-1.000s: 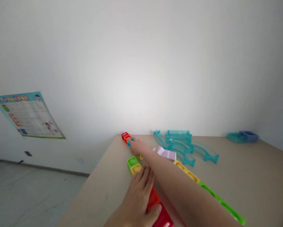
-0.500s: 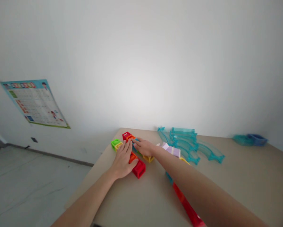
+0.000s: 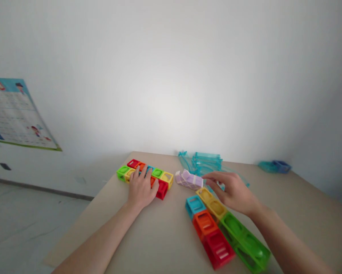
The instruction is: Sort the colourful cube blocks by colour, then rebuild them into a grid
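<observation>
My left hand (image 3: 142, 187) lies flat, fingers stretched out, on a cluster of coloured hollow blocks (image 3: 160, 177) at the table's far left. My right hand (image 3: 230, 190) hovers with fingers loosely curled and apart over the far end of a yellow-and-green block row (image 3: 233, 226); nothing shows in its grip. Beside that row lies a blue, orange and red block row (image 3: 207, 226). A pale purple block piece (image 3: 188, 179) lies just left of my right hand's fingertips.
Clear teal curved track pieces (image 3: 202, 163) are piled at the back of the beige table (image 3: 165, 232). A small blue and teal dish pair (image 3: 275, 166) sits at the far right. The table's left edge drops to a grey floor. A poster (image 3: 13, 116) hangs on the wall.
The view pulled back and swung. My right hand left the far block cluster and came over the yellow-green row. My left hand stayed on the cluster, whose blocks now sit in two tidy rows.
</observation>
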`<act>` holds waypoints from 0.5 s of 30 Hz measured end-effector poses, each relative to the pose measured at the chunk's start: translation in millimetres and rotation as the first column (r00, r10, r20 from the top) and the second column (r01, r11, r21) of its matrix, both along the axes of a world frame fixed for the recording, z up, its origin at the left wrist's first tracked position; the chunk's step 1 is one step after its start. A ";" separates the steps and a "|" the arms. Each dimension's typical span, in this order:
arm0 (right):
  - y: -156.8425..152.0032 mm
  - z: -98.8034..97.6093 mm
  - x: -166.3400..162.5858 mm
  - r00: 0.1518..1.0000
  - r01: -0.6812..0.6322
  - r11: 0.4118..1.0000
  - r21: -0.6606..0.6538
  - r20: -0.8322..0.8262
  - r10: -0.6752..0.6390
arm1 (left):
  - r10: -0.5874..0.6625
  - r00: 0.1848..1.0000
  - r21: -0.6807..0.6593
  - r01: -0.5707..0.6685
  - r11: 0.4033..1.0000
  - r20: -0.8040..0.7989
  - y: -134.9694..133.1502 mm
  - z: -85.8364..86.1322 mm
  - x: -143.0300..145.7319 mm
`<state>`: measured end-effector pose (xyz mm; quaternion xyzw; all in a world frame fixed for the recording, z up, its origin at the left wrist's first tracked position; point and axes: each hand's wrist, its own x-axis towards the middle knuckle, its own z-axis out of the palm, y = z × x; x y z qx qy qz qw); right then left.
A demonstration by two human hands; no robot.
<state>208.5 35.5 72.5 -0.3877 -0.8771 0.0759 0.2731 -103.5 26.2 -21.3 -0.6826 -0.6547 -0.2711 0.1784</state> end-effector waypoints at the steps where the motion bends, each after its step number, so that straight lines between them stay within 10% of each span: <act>1: 0.8 -7.6 12.3 0.999 0.032 0.999 0.028 0.000 -0.032 | 0.018 1.000 0.012 -0.018 1.000 -0.007 4.6 -1.4 1.7; 8: -1.8 -39.0 30.4 0.991 0.054 0.988 -0.145 0.126 -0.036 | -0.003 1.000 0.097 0.003 0.995 0.003 17.9 3.9 3.2; 11: -9.5 -36.1 17.8 0.993 0.023 0.974 -0.224 0.114 0.003 | -0.276 0.960 0.177 0.266 0.948 0.034 -3.8 16.2 19.4; 15: -19.4 -35.3 2.4 0.990 -0.110 0.947 -0.302 0.055 0.132 | -0.833 0.552 -0.040 0.833 0.551 0.022 -40.7 26.8 60.5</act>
